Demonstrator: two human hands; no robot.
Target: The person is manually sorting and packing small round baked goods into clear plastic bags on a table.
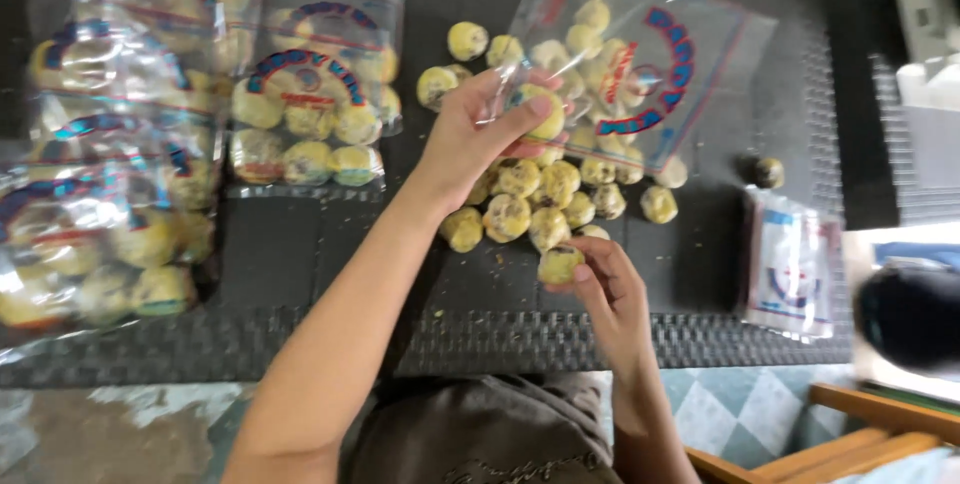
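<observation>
At the far left of the dark tabletop (300,254), filled bags (120,144) of yellow cookies are stacked, with further sealed bags (310,104) beside them. Toward the centre, the left hand (480,129) is closed on one cookie (545,109) and on the mouth of an open clear bag (640,64), which lies partly filled. Below it, loose cookies (530,199) are heaped. The right hand (605,279) is pinched on another cookie (560,264). Filling appears to be in hand; insertion calls for the mouth to be held open. Empty bags (790,264) lie at the right.
</observation>
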